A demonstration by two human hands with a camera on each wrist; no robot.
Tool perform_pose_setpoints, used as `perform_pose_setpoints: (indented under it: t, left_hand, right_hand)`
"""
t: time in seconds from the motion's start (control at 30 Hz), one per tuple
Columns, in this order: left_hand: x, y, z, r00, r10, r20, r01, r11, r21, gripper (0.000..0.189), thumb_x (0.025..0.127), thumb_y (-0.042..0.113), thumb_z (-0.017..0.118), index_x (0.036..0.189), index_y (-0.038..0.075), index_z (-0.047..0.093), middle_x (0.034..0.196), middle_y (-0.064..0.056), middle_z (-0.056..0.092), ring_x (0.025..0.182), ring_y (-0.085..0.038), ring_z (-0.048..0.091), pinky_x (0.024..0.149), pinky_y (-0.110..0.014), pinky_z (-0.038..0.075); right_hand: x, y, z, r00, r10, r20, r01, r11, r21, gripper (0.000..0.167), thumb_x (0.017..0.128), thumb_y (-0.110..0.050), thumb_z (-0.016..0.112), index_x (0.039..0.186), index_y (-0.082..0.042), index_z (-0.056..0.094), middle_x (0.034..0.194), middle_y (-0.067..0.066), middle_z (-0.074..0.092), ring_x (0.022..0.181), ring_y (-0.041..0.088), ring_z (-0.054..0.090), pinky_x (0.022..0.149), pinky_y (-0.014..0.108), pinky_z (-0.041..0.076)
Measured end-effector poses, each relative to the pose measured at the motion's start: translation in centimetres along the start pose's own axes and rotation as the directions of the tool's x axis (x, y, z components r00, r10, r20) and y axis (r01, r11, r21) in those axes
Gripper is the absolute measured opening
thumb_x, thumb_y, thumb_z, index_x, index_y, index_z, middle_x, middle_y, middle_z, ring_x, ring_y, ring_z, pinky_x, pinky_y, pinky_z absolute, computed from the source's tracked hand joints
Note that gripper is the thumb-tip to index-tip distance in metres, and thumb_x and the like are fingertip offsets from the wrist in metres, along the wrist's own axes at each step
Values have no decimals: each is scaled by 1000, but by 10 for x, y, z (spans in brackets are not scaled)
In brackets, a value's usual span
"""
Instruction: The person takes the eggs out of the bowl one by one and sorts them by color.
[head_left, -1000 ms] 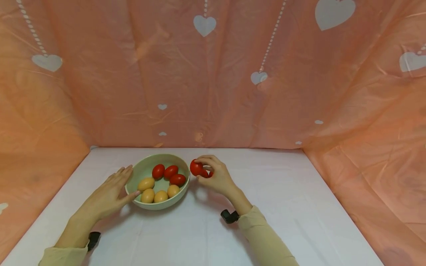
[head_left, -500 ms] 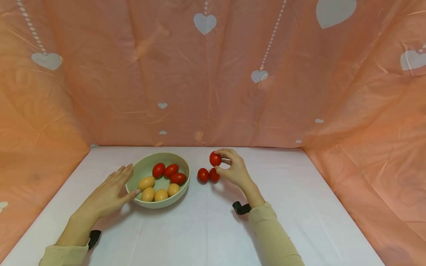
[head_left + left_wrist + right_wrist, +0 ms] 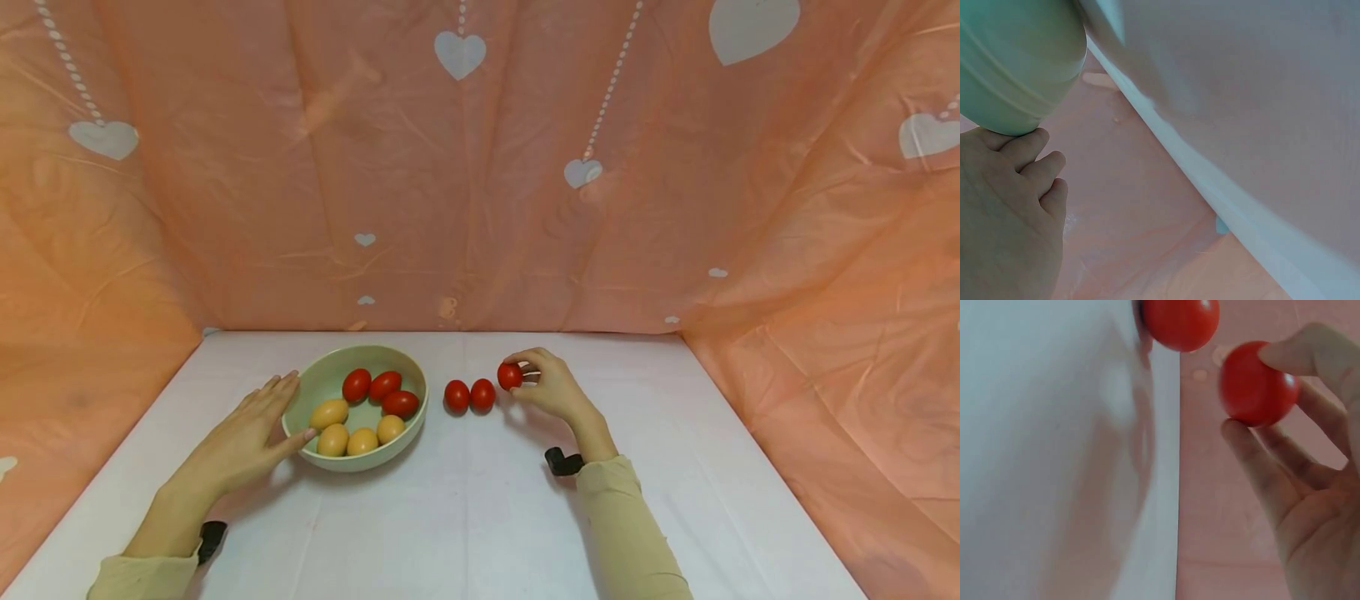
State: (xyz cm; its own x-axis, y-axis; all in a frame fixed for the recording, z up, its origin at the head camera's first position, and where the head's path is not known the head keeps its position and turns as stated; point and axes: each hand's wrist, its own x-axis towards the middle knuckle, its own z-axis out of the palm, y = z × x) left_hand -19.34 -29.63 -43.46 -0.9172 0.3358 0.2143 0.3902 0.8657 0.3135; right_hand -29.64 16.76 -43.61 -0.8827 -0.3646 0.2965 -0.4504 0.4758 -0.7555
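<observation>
Right hand (image 3: 551, 387) had a red oval (image 3: 510, 375) pinched between thumb and fingertips, tips pressed firmly on its skin. Just to the left of that grip lay two loose red ovals (image 3: 483, 395), side by side on the white tabletop (image 3: 465, 517), their long axes pointing roughly away from the person; the closer one sat beside the held piece, a gap between them from the wrist side. Farther left, beyond the pair, stood the bowl (image 3: 360, 463), with three reds (image 3: 386, 386) and four yellow ovals (image 3: 333, 440) inside. Left hand (image 3: 238, 442) rested against its far side, fingers extended and clasping nothing — the right was plainly the nearer to the loose pair. Held oval's long axis hard to read: nearly round end-on, partly covered by the fingers. Whether it touched the tabletop, I couldn't tell. From the left wrist, the bowl was cut off, contents and thumb out of sight; from the right, only one loose oval showed, clipped above.
</observation>
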Motion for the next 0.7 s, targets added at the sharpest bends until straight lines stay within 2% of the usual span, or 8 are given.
perform_pose_setpoints:
  t: [0.23,0.43,0.7]
  left_hand:
    - [0,1,-1,1000,0,-5,0,1000,-2,93,101,52,63,161,-7,24,166,-28,27,151,-51,26,126,-61,19]
    - [-1,2,-1,1000,0,-7,0,1000,-2,92,101,52,63,161,-7,25,166,-28,28,151,-51,26,126,-61,19]
    - [0,1,-1,1000,-1,-7,1,1000,0,92,101,52,62,161,-7,24,166,-28,27,152,-51,25,128,-58,16]
  right_hand:
    - [-2,5,0,995,53,88,-45,995,-90,43,78,0,78,121,-4,72,118,16,64,108,36,70,96,45,61]
    - [-1,11,2,989,91,120,-72,985,-154,43,78,-3,80,120,-5,72,118,15,65,107,34,70,94,42,61]
    - [-2,8,6,985,109,132,-83,979,-185,42,78,-1,79,119,-5,72,117,13,66,103,31,69,92,42,61]
